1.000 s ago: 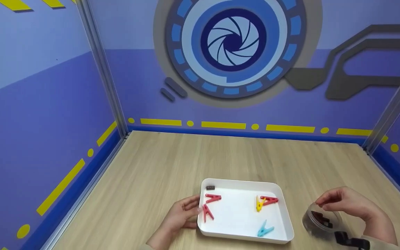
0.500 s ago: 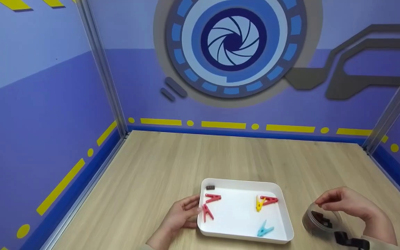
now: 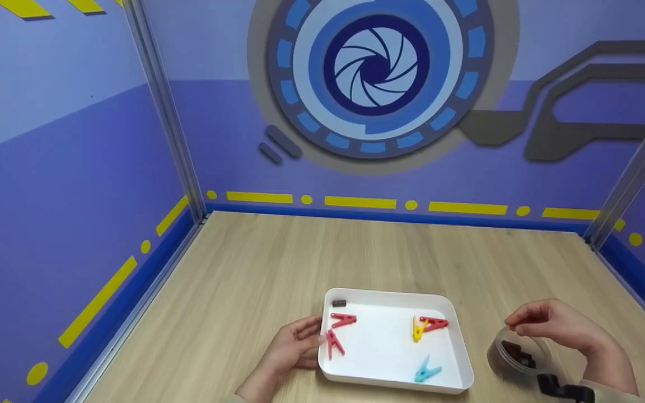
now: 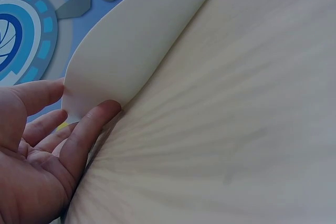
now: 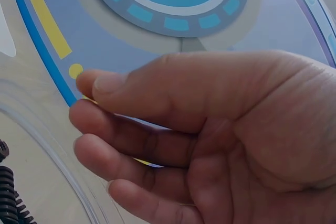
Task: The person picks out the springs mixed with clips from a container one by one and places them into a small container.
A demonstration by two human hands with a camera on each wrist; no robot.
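My left hand (image 3: 291, 347) touches the left wall of a white rectangular tray (image 3: 389, 386), its fingers slightly bent. The left wrist view shows fingertips against the tray's pale outer wall (image 4: 115, 51). Inside the tray lie a blue clothespin (image 3: 427, 370), a yellow clothespin (image 3: 419, 330), several red ones (image 3: 344, 319) and a small dark block (image 3: 339, 303). My right hand (image 3: 560, 324) hovers by the rim of a clear round tub (image 3: 496, 358) of small dark pieces. Its thumb and forefinger meet loosely; nothing shows between them in the right wrist view.
The wood-grain tabletop (image 3: 277, 252) stretches behind the tray to a blue printed wall (image 3: 227, 140). A black bent bracket (image 3: 566, 389) sits at my right wrist. Black ridged, coil-like pieces (image 5: 7, 195) show at the left edge of the right wrist view.
My right hand has shifted very slightly, its fingertips a little further left above the tub. The left hand, tray and clothespins stay where they were.
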